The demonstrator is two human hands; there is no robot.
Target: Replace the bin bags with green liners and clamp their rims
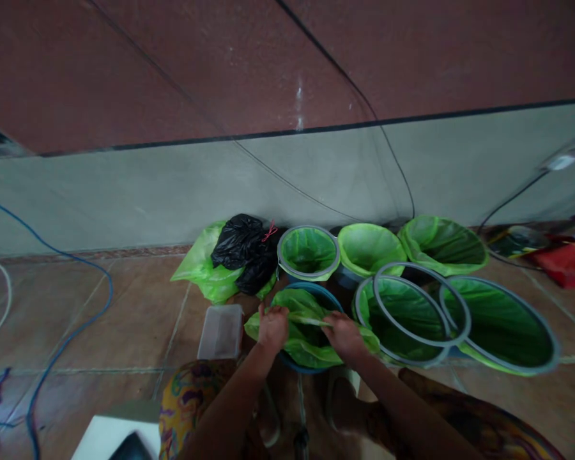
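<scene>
My left hand [273, 328] and my right hand [345, 337] both grip a crumpled green plastic bag [306, 337], pinching its edge. The bag sits in a blue tub [316, 295] and hides most of the rim. To the right lie two wide hoops lined with green plastic [402, 317] [501, 322], and a loose grey ring [421, 303] overlaps them. Beyond my hands stands a row of green-lined containers [307, 252] [370, 249] [441, 246]. A black plastic bag [244, 252] tied with red string rests on a green bag [204, 268].
A clear plastic box [221, 332] lies left of my hands. Blue cable [71, 319] runs across the tiled floor [134, 319] at left. A red packet [568, 263] lies at the far right. A grey wall [172, 191] stands behind, with dark wires along it.
</scene>
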